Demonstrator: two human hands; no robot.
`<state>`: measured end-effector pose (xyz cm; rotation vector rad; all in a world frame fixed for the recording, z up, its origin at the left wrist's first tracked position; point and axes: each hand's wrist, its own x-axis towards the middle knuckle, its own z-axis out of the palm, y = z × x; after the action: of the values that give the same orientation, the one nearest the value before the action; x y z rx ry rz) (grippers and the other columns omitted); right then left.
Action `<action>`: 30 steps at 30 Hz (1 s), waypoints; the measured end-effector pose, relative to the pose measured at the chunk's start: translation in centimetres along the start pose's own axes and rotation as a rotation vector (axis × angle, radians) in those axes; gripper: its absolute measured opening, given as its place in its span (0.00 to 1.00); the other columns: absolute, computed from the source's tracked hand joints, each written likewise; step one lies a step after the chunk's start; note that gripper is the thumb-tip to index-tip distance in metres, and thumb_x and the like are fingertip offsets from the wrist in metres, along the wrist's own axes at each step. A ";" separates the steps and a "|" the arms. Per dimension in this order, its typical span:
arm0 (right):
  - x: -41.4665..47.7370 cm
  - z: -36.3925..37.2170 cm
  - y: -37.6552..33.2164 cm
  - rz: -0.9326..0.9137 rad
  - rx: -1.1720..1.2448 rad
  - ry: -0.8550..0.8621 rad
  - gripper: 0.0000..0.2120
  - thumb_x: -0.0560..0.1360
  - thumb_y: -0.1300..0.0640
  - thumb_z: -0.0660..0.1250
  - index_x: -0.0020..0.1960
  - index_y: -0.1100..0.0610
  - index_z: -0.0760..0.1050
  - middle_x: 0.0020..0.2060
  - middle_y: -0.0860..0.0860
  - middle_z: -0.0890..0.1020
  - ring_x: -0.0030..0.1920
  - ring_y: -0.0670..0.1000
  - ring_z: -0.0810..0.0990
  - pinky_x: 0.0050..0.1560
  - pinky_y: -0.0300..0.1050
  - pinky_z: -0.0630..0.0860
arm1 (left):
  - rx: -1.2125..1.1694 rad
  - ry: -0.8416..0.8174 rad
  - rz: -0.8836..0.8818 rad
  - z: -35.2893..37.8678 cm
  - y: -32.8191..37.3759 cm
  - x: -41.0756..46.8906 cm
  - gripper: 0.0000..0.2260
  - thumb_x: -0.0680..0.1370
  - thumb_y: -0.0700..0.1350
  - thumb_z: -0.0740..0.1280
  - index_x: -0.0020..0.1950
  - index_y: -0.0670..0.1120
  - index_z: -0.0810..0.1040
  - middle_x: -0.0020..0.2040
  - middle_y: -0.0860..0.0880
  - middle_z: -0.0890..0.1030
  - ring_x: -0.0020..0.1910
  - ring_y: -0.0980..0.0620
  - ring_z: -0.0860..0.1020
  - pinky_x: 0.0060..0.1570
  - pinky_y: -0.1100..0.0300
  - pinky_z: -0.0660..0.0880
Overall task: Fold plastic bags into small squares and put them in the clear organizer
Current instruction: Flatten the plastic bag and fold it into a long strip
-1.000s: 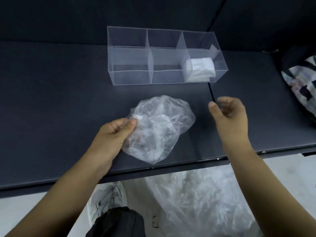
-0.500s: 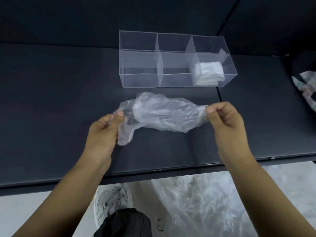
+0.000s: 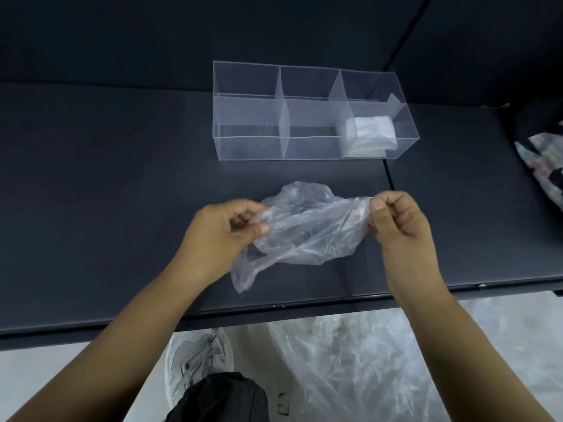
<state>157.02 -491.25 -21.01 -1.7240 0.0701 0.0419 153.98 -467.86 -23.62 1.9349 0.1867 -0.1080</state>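
Slacker now, the plastic bag (image 3: 304,236) bunches as my left hand (image 3: 219,233) closes in on my right hand (image 3: 399,220).
Both hands pinch it, one at each end, over the table (image 3: 106,193) near its front edge. Behind it, toward the back edge, stands the clear organizer (image 3: 249,149), with a folded bag (image 3: 370,132) in its right-hand compartment. Below the front edge lies a heap of plastic (image 3: 350,360).

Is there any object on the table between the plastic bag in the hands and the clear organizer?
Nothing visible. The left hand and right hand pinch the crumpled plastic bag over the dark table, and only bare tabletop lies between it and the clear organizer. One folded bag already sits in its right compartment.
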 end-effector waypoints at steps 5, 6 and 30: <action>0.0 -0.8 -0.9 0.012 -0.149 0.087 0.07 0.80 0.58 0.62 0.44 0.54 0.73 0.32 0.56 0.73 0.34 0.53 0.69 0.35 0.43 0.71 | -0.035 0.075 0.015 -1.5 0.7 -0.9 0.08 0.71 0.56 0.69 0.37 0.54 0.83 0.30 0.57 0.81 0.28 0.60 0.77 0.32 0.70 0.73; 0.0 -1.0 -1.4 0.016 -0.185 0.076 0.07 0.79 0.55 0.64 0.43 0.53 0.75 0.32 0.62 0.72 0.33 0.54 0.68 0.33 0.44 0.71 | -0.021 0.090 0.017 -2.0 0.7 -1.1 0.13 0.70 0.59 0.68 0.34 0.51 0.82 0.26 0.55 0.77 0.24 0.59 0.72 0.28 0.70 0.70; 1.7 4.4 -4.6 0.088 -0.169 -0.468 0.16 0.79 0.54 0.65 0.45 0.67 0.78 0.31 0.64 0.74 0.29 0.48 0.72 0.30 0.32 0.71 | -0.196 -0.136 0.057 -0.4 6.6 1.4 0.12 0.71 0.56 0.71 0.51 0.53 0.83 0.48 0.59 0.84 0.49 0.62 0.82 0.49 0.71 0.75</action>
<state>159.13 -486.26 -17.26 -1.8375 -0.2092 0.5257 156.53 -469.72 -17.64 1.7288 0.0496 -0.1760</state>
